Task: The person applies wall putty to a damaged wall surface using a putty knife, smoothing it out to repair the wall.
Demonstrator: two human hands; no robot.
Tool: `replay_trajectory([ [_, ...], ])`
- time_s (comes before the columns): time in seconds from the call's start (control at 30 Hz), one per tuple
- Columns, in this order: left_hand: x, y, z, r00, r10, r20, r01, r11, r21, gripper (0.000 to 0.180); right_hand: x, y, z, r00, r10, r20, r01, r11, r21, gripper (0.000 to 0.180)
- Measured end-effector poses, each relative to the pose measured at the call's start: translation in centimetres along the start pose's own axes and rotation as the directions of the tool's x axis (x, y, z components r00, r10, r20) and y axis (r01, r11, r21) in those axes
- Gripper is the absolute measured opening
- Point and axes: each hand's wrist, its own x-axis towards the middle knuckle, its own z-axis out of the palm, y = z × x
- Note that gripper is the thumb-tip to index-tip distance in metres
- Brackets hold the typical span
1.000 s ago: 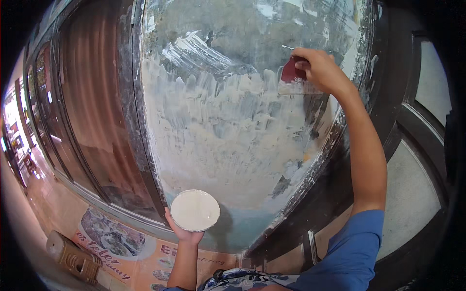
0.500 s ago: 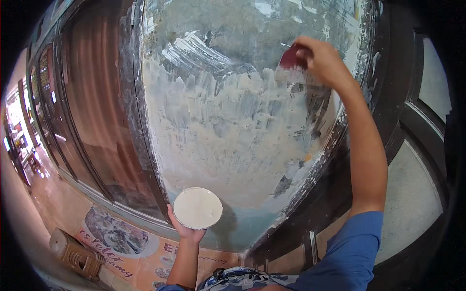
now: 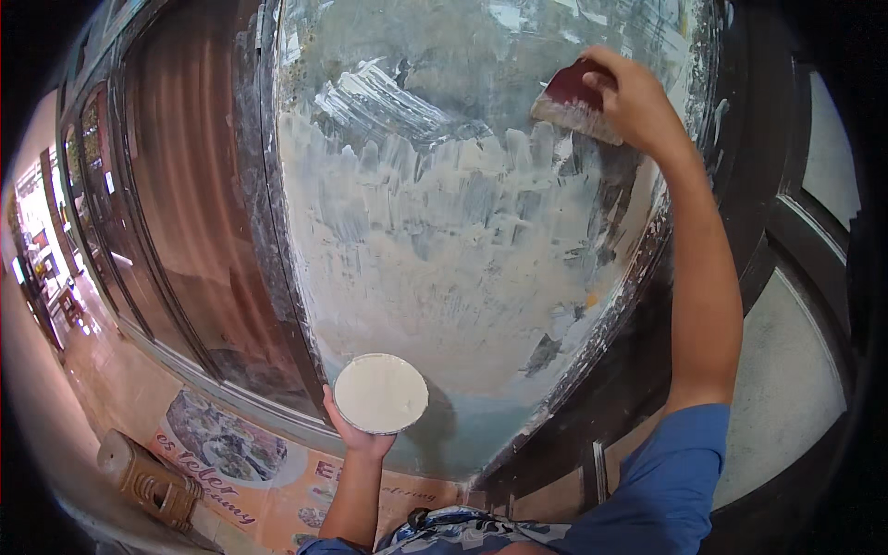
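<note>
My right hand [image 3: 638, 100] grips a dark red putty scraper [image 3: 575, 92] by its top, thumb on the near face. Whitish paste coats the scraper's broad lower edge, which is tilted down to the right in front of the wall. That wall panel [image 3: 435, 222] carries patchy pale paste over grey, with thick white streaks [image 3: 384, 104] at the upper left. Low down, my left hand [image 3: 359, 437] supports a round tub [image 3: 381, 393] from below and its left side. Smooth cream-white paste fills its top. Most of the left fingers are hidden beneath the tub.
A dark door frame with glass and a brown curtain [image 3: 185, 157] stands on the left. Dark framed panels [image 3: 786, 342] rise on the right. On the floor lie an orange printed banner [image 3: 277, 486] and a brown carved wooden object [image 3: 153, 481].
My right hand has moved slightly up and to the right with the scraper, whose paste-covered edge now shows more fully. The tub in my left hand stays nearly in place.
</note>
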Motion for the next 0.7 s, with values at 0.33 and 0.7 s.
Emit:
replay_trajectory([
  [0.33, -0.2, 0.4, -0.4, 0.999, 0.03, 0.041, -0.03, 1.0, 0.006, 0.076, -2.3, 0.1, 2.5, 0.978, -0.051, 0.2, 0.072, 0.993, -0.097, 0.019],
  [0.7, -1.0, 0.8, -0.4, 1.0, 0.03, 0.007, -0.03, 1.0, 0.002, 0.076, -3.6, -1.4, 2.3, 0.969, -0.022, 0.246, 0.024, 1.0, -0.002, 0.016],
])
